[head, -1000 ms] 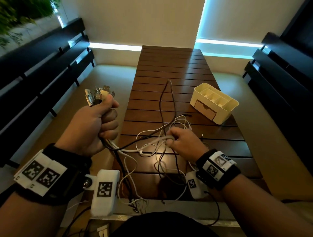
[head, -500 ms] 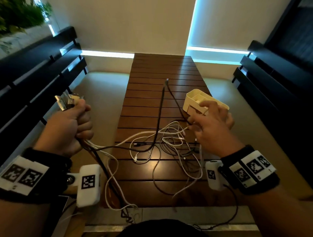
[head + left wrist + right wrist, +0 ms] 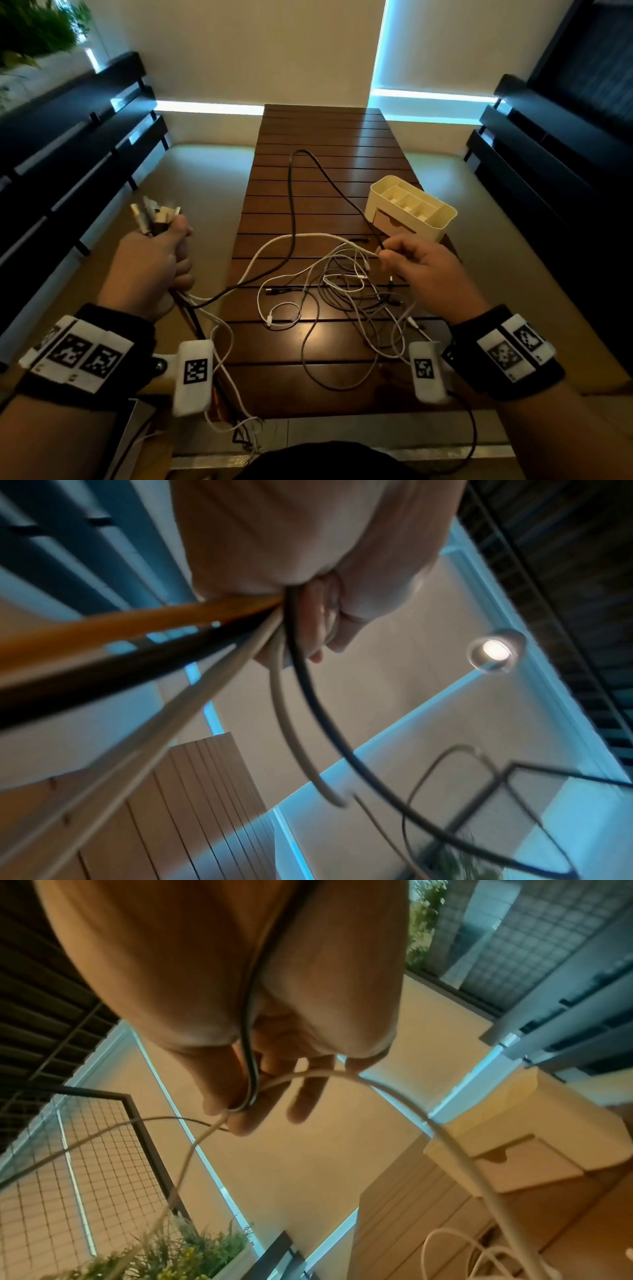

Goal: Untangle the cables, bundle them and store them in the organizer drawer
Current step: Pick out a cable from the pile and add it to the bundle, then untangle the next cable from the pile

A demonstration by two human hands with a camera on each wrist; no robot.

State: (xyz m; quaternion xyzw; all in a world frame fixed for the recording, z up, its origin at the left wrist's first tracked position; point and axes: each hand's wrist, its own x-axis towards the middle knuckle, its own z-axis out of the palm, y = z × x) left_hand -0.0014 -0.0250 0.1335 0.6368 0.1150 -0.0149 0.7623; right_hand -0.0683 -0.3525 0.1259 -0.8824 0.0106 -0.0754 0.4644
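- Strands, a white cable (image 3: 301, 236) and a black cable (image 3: 346, 197), were drawn rightward from the tangle (image 3: 342, 291), pinched in the right hand (image 3: 424, 270) grip.
- Plug ends (image 3: 154, 214) were kept fisted by the left hand (image 3: 150, 270); untangling was judged barely begun.

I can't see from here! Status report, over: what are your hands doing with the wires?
Left hand grips bunched metal USB plug ends. Right hand pinches thin white cable. Tangle on brown slatted table; cream plastic organizer drawer shut.

Black wristbands (image 3: 85, 349) bearing white coded tags (image 3: 195, 371)
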